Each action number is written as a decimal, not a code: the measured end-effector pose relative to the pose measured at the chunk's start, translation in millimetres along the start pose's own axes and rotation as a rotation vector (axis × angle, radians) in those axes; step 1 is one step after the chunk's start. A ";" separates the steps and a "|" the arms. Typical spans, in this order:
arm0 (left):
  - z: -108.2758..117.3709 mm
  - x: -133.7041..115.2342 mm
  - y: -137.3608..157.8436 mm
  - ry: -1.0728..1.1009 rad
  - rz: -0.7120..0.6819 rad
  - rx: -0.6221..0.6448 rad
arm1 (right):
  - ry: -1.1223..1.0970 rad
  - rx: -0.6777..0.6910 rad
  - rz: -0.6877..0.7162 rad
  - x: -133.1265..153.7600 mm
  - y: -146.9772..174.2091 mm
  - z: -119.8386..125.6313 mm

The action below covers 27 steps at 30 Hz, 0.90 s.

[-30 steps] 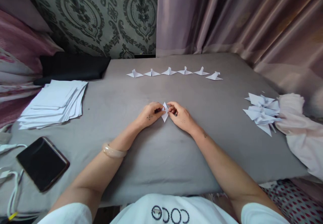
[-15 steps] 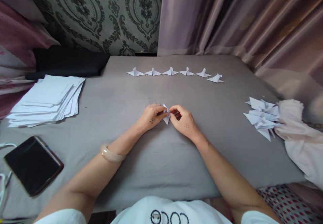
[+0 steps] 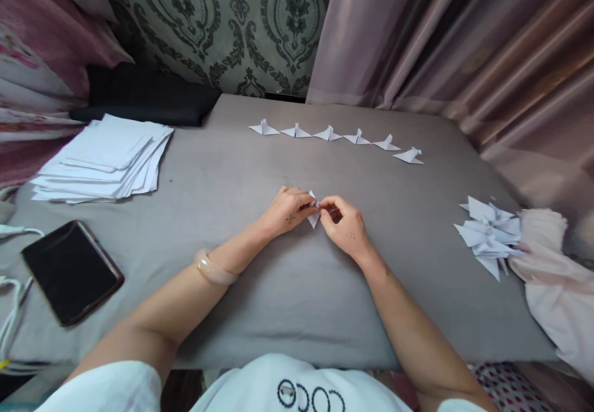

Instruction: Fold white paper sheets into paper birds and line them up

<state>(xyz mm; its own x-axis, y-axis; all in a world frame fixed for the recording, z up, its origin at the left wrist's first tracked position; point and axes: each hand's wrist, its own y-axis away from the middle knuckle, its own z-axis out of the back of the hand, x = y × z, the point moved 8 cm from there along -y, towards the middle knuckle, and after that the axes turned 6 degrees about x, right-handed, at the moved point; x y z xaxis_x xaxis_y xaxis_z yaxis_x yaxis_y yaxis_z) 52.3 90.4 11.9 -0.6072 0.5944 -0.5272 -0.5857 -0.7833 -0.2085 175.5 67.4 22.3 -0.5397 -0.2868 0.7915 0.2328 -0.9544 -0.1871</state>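
A small white origami bird [image 3: 314, 219] is between my hands above the middle of the grey-covered table [image 3: 278, 288]. My left hand [image 3: 291, 210] pinches its left side between thumb and fingers. On the other side, my right hand [image 3: 344, 221] is closed with thumb and forefinger on the bird's right end. The fingers hide much of the folded paper, but pointed white tips show above and below them. Beyond my hands, several finished-looking paper birds [image 3: 328, 133] stand in a row near the back of the table.
More folded paper pieces [image 3: 489, 232] lie heaped at the right, against a pale cloth [image 3: 547, 263]. At the left are a stack of white paper sheets [image 3: 102, 158], a dark tablet-like device [image 3: 72, 273] with white cables [image 3: 16, 307], and a black folded item [image 3: 148, 96].
The whole view has tilted and shifted slightly, so the table's things appear moved. Both hands keep their pinch on the paper bird, with little visible change in their pose.
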 end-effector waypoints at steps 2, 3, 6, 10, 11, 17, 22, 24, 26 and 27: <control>0.0 -1.2 -0.3 -0.020 0.002 0.015 | -0.010 0.006 -0.006 -0.7 -0.9 -1.2; -0.1 -1.7 -0.4 -0.030 0.003 0.022 | -0.020 0.008 -0.012 -1.0 -1.6 -1.7; -0.2 -3.2 -0.2 -0.054 0.003 0.029 | -0.052 0.009 -0.044 -1.4 -3.9 -2.8; -0.6 -6.6 0.8 -0.093 -0.025 0.023 | -0.058 -0.013 -0.104 -2.2 -6.6 -3.1; -0.6 -7.6 1.0 -0.103 -0.035 0.019 | -0.054 -0.018 -0.113 -2.4 -7.1 -3.2; -0.6 -8.6 1.9 -0.112 -0.055 0.010 | -0.002 -0.030 -0.145 -2.6 -8.7 -3.2; -0.6 -6.4 2.9 -0.018 -0.025 0.020 | 0.001 -0.014 -0.177 -1.9 -8.7 -3.6; 0.3 -4.8 2.8 0.047 0.006 0.015 | -0.021 -0.002 -0.193 -2.6 -8.8 -3.9; 1.9 -3.9 2.5 0.093 0.030 -0.001 | -0.058 0.016 -0.215 -4.6 -9.0 -4.2; 2.9 -3.8 2.3 0.110 0.036 -0.012 | -0.082 0.026 -0.232 -6.2 -9.2 -4.5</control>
<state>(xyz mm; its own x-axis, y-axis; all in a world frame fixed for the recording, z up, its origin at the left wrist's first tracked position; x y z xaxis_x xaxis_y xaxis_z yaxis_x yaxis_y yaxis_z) 51.8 86.9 15.8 -0.5646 0.5432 -0.6214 -0.5582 -0.8059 -0.1973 173.1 77.6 16.5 -0.5141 -0.0519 0.8562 0.1319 -0.9911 0.0192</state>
